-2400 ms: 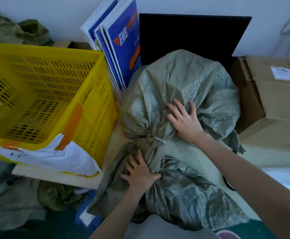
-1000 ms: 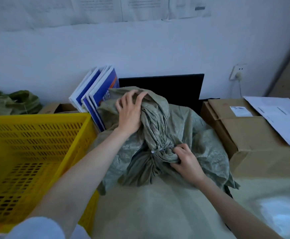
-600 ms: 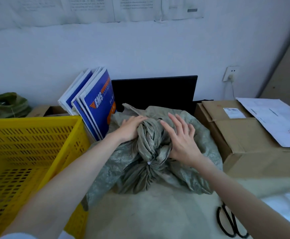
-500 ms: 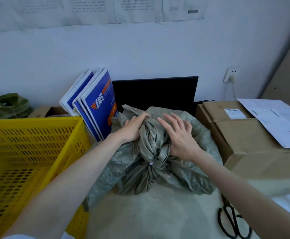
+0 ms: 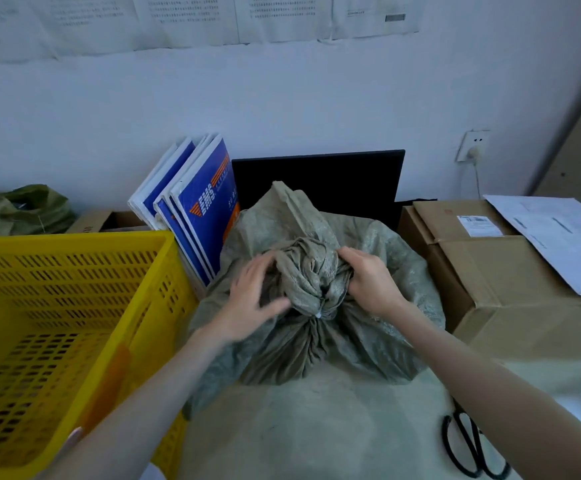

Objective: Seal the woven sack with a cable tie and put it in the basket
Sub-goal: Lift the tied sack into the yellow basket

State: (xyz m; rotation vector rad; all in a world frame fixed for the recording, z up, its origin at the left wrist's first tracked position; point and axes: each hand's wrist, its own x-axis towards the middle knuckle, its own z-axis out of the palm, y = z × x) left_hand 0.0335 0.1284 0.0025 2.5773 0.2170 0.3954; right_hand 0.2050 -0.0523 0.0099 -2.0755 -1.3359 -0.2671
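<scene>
A grey-green woven sack [image 5: 379, 327] stands on the table between the basket and the cardboard boxes. Its neck is gathered and bound by a white cable tie [image 5: 318, 314]. The loose top above the tie is bunched into a wad. My left hand [image 5: 251, 303] lies against the left side of that wad, fingers spread and blurred. My right hand [image 5: 368, 282] grips the wad's right side with curled fingers. The yellow slatted plastic basket [image 5: 116, 296] stands at the left, with nothing visible inside.
Blue and white envelopes [image 5: 199, 209] lean between basket and sack. A black panel [image 5: 351, 178] stands behind the sack. Cardboard boxes [image 5: 510, 282] with papers on top fill the right. Black scissors [image 5: 469, 448] lie at the front right. More green sacks [image 5: 15, 209] sit far left.
The sack was tipped up from lying flat to standing with its tied neck facing me. My left hand slid down the wad's left side, and my right hand closed on its right side.
</scene>
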